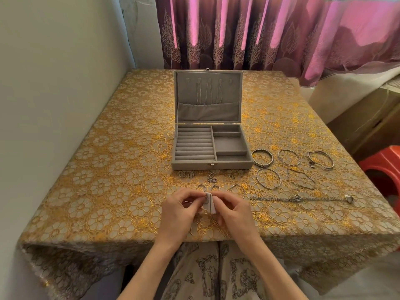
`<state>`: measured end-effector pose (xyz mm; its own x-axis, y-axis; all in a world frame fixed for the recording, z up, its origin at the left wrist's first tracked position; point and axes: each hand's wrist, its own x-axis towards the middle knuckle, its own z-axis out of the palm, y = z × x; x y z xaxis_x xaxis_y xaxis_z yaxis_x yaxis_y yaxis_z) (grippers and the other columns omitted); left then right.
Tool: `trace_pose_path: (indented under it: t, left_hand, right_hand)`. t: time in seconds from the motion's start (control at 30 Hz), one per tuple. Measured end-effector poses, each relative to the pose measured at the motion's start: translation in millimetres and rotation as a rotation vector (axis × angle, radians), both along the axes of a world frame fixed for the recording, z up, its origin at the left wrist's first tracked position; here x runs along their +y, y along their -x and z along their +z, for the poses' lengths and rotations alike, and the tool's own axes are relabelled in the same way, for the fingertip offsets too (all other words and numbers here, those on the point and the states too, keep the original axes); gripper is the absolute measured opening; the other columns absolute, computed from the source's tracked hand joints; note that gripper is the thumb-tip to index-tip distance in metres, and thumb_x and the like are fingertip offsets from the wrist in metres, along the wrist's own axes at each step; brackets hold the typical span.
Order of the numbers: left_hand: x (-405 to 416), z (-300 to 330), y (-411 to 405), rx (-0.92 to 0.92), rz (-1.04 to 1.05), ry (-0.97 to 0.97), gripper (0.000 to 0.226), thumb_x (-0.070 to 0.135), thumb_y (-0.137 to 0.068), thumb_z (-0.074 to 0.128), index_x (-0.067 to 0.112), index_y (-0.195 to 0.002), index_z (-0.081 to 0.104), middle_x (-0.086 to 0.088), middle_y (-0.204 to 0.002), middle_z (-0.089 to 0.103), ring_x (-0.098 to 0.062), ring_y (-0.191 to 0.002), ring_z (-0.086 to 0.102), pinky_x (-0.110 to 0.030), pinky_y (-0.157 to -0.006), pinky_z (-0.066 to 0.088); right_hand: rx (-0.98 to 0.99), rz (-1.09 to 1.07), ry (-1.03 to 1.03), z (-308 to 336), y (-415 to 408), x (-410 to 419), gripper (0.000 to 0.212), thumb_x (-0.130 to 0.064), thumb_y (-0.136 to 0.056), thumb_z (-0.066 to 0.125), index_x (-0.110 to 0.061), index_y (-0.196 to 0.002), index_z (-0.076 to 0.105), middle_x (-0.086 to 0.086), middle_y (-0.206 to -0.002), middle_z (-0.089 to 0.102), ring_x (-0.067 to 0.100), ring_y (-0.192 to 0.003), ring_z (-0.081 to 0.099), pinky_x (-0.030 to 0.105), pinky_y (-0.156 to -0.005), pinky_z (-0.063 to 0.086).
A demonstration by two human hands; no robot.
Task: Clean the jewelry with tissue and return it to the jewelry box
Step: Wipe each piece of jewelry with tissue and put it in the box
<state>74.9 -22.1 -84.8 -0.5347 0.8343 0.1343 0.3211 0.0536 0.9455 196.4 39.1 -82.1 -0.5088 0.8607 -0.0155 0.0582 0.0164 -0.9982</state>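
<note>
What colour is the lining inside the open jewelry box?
Grey, velvety lining throughout the jewelry box, seen in the head view.

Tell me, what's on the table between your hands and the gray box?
Small silver rings and earrings lie on the tablecloth between the hands holding the tissue and the open jewelry box, as the head view shows.

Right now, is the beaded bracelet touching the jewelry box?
Apart. The head view shows patterned tablecloth between the beaded bracelet and the jewelry box right wall.
</note>
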Motion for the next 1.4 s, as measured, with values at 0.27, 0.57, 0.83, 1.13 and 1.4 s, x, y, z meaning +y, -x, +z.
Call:
trace_pose_path:
  t: [0.27,0.57,0.83,1.13,1.4]
  left_hand:
    - [-2,0,1,0.032,-0.008,0.031,0.011,0.007,-0.079,0.069,0.017,-0.081,0.073,0.005,-0.078,0.070,-0.006,-0.074,0.065,-0.019,-0.063,0.053]
    - [-3,13,4,-0.302,-0.038,0.037,0.008,0.003,-0.077,0.068,0.010,-0.081,0.071,0.003,-0.075,0.072,-0.010,-0.067,0.068,-0.016,-0.060,0.053]
    - [-4,10,10,-0.199,-0.148,0.009,0.014,-0.001,-0.076,0.068,0.010,-0.082,0.074,-0.005,-0.083,0.071,-0.014,-0.075,0.067,-0.018,-0.062,0.053]
    - [-5,12,14,-0.368,-0.096,0.062,0.012,0.013,-0.073,0.069,0.011,-0.085,0.072,-0.002,-0.081,0.072,-0.014,-0.074,0.068,-0.018,-0.064,0.052]
    - [-5,15,10,-0.346,-0.122,0.035,0.022,0.001,-0.077,0.068,0.015,-0.094,0.070,0.004,-0.084,0.073,-0.008,-0.078,0.068,-0.013,-0.066,0.050]
  right_hand:
    - [-0.203,0.088,-0.070,-9,2,7,0.011,-0.028,-0.085,0.063,-0.018,-0.087,0.067,-0.003,-0.076,0.063,0.002,-0.064,0.055,0.016,-0.057,0.043]
    - [-0.156,0.120,-0.118,-14,5,1,0.011,-0.027,-0.091,0.055,-0.020,-0.089,0.063,-0.001,-0.081,0.061,0.010,-0.069,0.053,0.024,-0.060,0.042]
    - [-0.132,0.158,-0.001,-3,2,5,0.019,-0.025,-0.090,0.057,-0.007,-0.088,0.065,0.003,-0.073,0.057,0.009,-0.062,0.047,0.019,-0.053,0.037]
    - [-0.158,0.156,-0.095,-8,5,0,0.012,-0.029,-0.089,0.057,-0.018,-0.091,0.064,0.007,-0.085,0.063,0.020,-0.070,0.053,0.032,-0.063,0.045]
    - [0.001,0.087,0.095,-2,-1,1,0.010,-0.025,-0.088,0.059,-0.019,-0.086,0.067,-0.001,-0.074,0.060,0.010,-0.062,0.046,0.020,-0.053,0.037]
